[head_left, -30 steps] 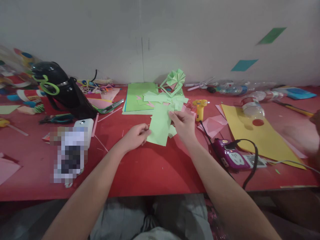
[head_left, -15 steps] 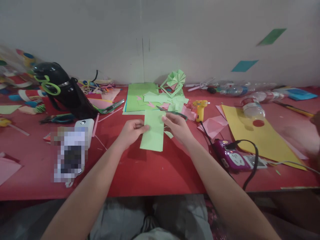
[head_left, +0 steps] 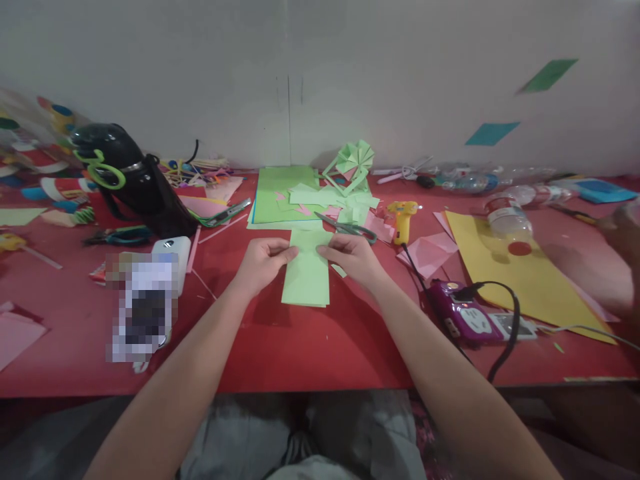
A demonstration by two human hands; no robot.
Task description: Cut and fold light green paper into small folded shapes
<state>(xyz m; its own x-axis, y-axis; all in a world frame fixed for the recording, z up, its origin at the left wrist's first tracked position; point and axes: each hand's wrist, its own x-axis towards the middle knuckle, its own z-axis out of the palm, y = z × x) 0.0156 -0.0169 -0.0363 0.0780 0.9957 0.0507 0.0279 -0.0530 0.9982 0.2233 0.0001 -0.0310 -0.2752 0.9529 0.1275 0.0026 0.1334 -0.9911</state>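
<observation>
A light green strip of folded paper [head_left: 306, 280] is held between my two hands above the red table. My left hand [head_left: 267, 262] pinches its left edge, thumb on top. On the opposite edge, my right hand [head_left: 353, 257] grips it the same way, with the thumb resting on the paper's face. Just behind my right hand lie scissors [head_left: 350, 228] with dark green handles. Beyond the strip are green paper sheets [head_left: 285, 190], light green and pink scraps, and a pleated light green paper fan shape [head_left: 355, 158]. The fingers under the paper are partly hidden.
A yellow glue gun [head_left: 401, 220] and a purple power socket [head_left: 463, 313] with cables are to the right, near yellow paper [head_left: 530, 287] and plastic bottles. Leftward are a black flask [head_left: 135, 180], a white device [head_left: 170, 257] and pliers [head_left: 123, 237]. Another person's hand [head_left: 623, 230] shows at far right.
My right hand has shifted slightly down and left along the strip, its thumb now further onto the paper. At far right, the other person's hand has come more clearly into view.
</observation>
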